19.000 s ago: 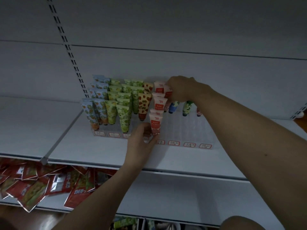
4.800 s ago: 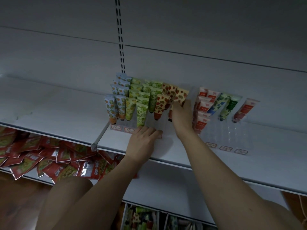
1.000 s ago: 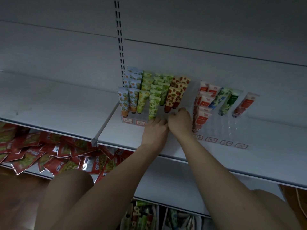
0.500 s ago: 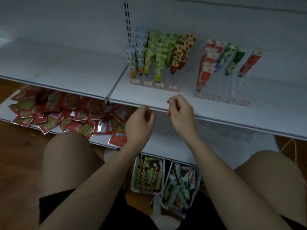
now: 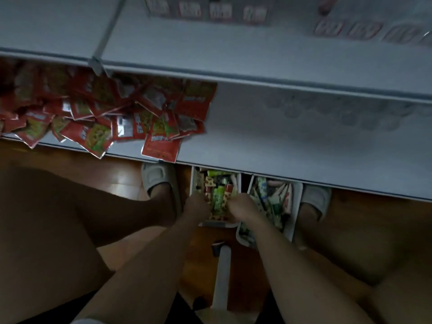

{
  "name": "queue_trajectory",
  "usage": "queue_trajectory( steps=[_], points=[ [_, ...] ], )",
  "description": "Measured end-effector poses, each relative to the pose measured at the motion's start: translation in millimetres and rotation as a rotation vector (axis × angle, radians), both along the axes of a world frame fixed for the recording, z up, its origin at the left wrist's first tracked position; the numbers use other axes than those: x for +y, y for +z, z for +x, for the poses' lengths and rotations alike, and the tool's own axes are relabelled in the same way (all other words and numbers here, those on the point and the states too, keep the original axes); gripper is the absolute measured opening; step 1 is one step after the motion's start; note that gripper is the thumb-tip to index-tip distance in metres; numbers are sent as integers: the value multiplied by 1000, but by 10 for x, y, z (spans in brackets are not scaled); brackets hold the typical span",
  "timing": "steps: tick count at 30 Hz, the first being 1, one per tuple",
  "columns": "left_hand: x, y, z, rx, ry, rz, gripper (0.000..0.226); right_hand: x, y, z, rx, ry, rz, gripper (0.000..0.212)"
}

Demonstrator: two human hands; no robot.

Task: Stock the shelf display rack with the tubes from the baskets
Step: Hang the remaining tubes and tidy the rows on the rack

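Half a second earlier both hands had hung empty just below the upper shelf's front edge, with the display rack in full view; by this moment the view had swung down to the floor, and only the rack's row of price labels [image 5: 207,9] showed, blurred, at the far edge of the upper shelf [image 5: 257,52]. The left hand [image 5: 195,208] and the right hand [image 5: 243,208] had dropped into the left basket [image 5: 193,183], which sat on the wooden floor between the person's slippered feet, with the right basket [image 5: 295,202] just beside it. Both baskets held a loose jumble of tubes [image 5: 218,195] in green, red and patterned wrappers. Each hand was curled down among the tubes, but the dim light and blur made it impossible to tell whether the fingers had closed on one or were only rummaging. The red snack packets [image 5: 98,113] lay heaped on the lower shelf, far left, untouched. This looked like the switch from placing to fetching: the next tubes were about to be picked, and plenty of stock remained to move up.
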State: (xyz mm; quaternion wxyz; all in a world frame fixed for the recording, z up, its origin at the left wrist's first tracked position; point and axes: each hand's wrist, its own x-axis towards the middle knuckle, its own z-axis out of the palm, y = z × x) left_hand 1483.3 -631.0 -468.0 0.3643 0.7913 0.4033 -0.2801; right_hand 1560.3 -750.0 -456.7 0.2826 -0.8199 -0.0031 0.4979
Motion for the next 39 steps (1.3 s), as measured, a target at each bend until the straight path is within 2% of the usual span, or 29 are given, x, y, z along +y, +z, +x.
queue_trajectory(
  steps=[4, 9, 10, 12, 13, 14, 16, 18, 22, 25, 27, 29, 32, 34, 36, 37, 39],
  points=[
    [-94, -361, 146, 31, 1, -15, 27, 121, -404, -20, 54, 32, -12, 41],
    [-111, -609, 290, 80, -118, 112, 27, 295, -728, -20, 39, 14, -44, 19],
    [-120, -630, 308, 98, -131, 140, 26, 329, -797, -45, 25, 22, -47, 24],
    [-164, -673, 349, 133, -135, 186, 31, 359, -899, -59, -56, 44, -69, 47],
    [-188, -699, 361, 139, -126, 208, 32, 364, -932, -42, -110, 54, -83, 48],
    [-205, -716, 372, 142, -113, 224, 32, 369, -943, -13, -149, 64, -91, 40],
    [-208, -750, 389, 138, -68, 237, 30, 358, -974, 66, -172, 113, -121, 11],
    [-188, -766, 399, 137, -34, 226, 28, 369, -984, 114, -192, 171, -151, 19],
    [-205, -758, 394, 151, -36, 218, 30, 373, -1019, 65, -226, 148, -106, 7],
    [-214, -801, 397, 141, 18, 208, 32, 360, -1071, 21, -231, 136, -75, 25],
    [-214, -844, 405, 130, 89, 207, 32, 363, -1122, 25, -213, 144, -70, 23],
    [-232, -885, 394, 98, 144, 191, 30, 349, -1146, 14, -173, 149, -41, 11],
    [-246, -900, 330, 30, 211, 123, 28, 292, -1095, -12, -169, 130, 19, 12],
    [-222, -859, 308, -34, 240, 36, 23, 253, -967, 15, -191, 129, 32, 26],
    [-168, -727, 299, -83, 241, -23, 29, 217, -820, 89, -199, 116, 35, 47],
    [-128, -644, 305, -100, 299, -54, 33, 207, -752, 132, -208, 114, 38, 51],
    [-19, -482, 319, -144, 545, -220, 27, 210, -619, 179, -227, 164, 67, 39]
  ],
)
